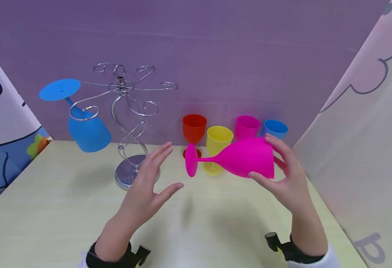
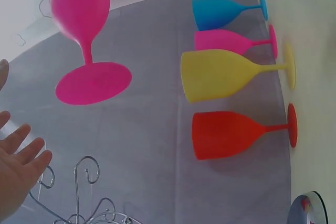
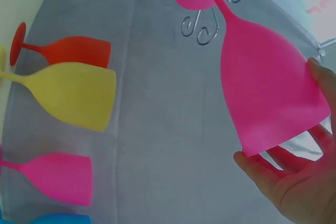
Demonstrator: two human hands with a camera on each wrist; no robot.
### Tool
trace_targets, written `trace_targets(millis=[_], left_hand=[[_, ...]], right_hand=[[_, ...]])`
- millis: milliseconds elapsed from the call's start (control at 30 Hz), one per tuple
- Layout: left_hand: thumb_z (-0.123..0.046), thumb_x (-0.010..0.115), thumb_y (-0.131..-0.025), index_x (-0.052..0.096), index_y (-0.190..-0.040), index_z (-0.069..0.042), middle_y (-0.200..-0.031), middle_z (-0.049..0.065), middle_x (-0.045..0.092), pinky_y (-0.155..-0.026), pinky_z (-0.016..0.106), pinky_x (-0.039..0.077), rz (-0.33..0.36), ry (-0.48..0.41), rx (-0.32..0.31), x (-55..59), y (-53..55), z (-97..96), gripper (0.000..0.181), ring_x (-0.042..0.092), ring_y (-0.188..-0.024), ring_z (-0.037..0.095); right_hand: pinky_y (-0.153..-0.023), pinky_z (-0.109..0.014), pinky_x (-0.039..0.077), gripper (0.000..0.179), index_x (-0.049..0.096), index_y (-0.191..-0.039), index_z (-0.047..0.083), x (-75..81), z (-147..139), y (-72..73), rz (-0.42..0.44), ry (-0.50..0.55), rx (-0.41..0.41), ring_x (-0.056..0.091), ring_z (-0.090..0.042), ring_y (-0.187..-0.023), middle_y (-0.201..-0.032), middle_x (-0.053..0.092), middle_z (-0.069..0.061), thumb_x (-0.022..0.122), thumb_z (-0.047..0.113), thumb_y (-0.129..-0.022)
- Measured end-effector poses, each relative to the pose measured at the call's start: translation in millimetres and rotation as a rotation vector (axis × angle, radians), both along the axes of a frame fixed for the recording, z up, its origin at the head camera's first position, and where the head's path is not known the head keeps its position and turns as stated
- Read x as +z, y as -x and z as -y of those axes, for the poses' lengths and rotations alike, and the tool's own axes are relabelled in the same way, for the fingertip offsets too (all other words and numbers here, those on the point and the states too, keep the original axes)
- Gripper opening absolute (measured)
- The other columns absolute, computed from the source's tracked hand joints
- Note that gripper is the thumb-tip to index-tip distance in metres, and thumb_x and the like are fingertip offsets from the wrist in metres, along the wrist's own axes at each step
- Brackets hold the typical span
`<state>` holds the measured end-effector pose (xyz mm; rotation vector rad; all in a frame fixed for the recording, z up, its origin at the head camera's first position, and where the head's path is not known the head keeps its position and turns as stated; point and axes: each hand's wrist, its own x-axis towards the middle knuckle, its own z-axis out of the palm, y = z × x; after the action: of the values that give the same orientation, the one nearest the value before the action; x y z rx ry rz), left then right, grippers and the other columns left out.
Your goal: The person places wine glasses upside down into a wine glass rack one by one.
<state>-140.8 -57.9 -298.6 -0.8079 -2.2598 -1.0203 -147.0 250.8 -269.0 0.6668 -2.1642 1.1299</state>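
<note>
Right hand (image 1: 291, 182) grips a pink goblet (image 1: 246, 158) near its rim, thumb and fingers to either side; goblet sideways, aloft over the worktop (image 1: 58, 223), foot (image 1: 191, 160) toward the left hand (image 1: 144, 193); left hand holds nothing, fingers extended, thumb spread; wire rack (image 1: 129, 131) bears a tilted, upside-down blue goblet (image 1: 89, 132); standing behind, left to right: red goblet (image 1: 194, 129), yellow goblet (image 1: 218, 139), second pink goblet (image 1: 246, 127), second blue goblet (image 1: 275, 128)

There's free room between the left hand (image 1: 145, 188) and pink glass (image 1: 249, 158), but the wire rack (image 1: 129, 134) blocks the left, four standing glasses (image 1: 219, 140) the back!
</note>
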Motion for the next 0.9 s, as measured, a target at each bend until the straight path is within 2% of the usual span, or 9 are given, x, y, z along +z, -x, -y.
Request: trace_targets(millis=[133,300,433,633,700,900], left_hand=[[-0.018,0.073,-0.076,0.025,-0.143,-0.016,-0.147,0.006,0.028,-0.096,0.051,0.040,0.003,-0.024,0.005,-2.2,1.9,0.1,0.082,0.024,-0.132,0.021],[-0.017,0.073,-0.076,0.024,-0.143,-0.017,-0.147,0.006,0.028,-0.096,0.053,0.039,0.030,-0.065,-0.001,-3.5,2.7,0.2,0.083,0.024,-0.133,0.021],[-0.018,0.072,-0.077,0.022,-0.144,-0.018,-0.147,0.007,0.028,-0.098,0.055,0.037,0.053,-0.090,0.005,-4.7,3.6,-0.7,0.084,0.023,-0.133,0.021],[-0.016,0.071,-0.077,0.022,-0.143,-0.017,-0.146,0.007,0.028,-0.099,0.049,0.038,0.079,-0.163,-0.001,-9.4,9.2,-3.4,0.083,0.027,-0.130,0.019],[-0.016,0.071,-0.077,0.023,-0.143,-0.017,-0.146,0.007,0.029,-0.100,0.048,0.038,0.088,-0.193,-0.012,-11.7,11.4,-5.0,0.081,0.029,-0.130,0.019],[-0.017,0.070,-0.080,0.025,-0.142,-0.019,-0.144,0.003,0.030,-0.103,0.044,0.035,0.155,-0.267,-0.066,-17.9,15.4,-11.1,0.077,0.030,-0.128,0.016]], right_hand=[[-0.084,-0.016,0.046,0.083,0.038,-0.136,0.011,-9.3,1.2,2.0,0.045,0.092,0.001,0.040,-0.021,-0.118,-0.134,0.043,-0.003,0.076,-0.005,-0.064],[-0.078,-0.018,0.050,0.079,0.034,-0.137,0.010,-18.0,-1.1,5.2,0.149,0.273,0.045,0.040,-0.024,-0.116,-0.130,0.043,-0.005,0.069,-0.010,-0.069],[-0.076,-0.021,0.051,0.074,0.032,-0.138,0.012,-20.0,-1.3,5.7,0.238,0.415,0.081,0.041,-0.025,-0.115,-0.129,0.042,-0.009,0.064,-0.008,-0.075],[-0.078,-0.024,0.052,0.068,0.032,-0.139,0.018,-21.5,4.9,3.2,0.334,0.567,0.093,0.040,-0.025,-0.117,-0.131,0.038,-0.010,0.060,-0.004,-0.081],[-0.079,-0.024,0.051,0.065,0.031,-0.139,0.019,-22.9,8.3,3.5,0.355,0.604,0.116,0.039,-0.025,-0.118,-0.131,0.037,-0.009,0.057,-0.001,-0.083],[-0.082,-0.027,0.051,0.054,0.030,-0.139,0.018,-33.0,22.1,7.2,0.431,0.750,0.255,0.038,-0.027,-0.119,-0.130,0.037,-0.009,0.050,0.009,-0.090]])
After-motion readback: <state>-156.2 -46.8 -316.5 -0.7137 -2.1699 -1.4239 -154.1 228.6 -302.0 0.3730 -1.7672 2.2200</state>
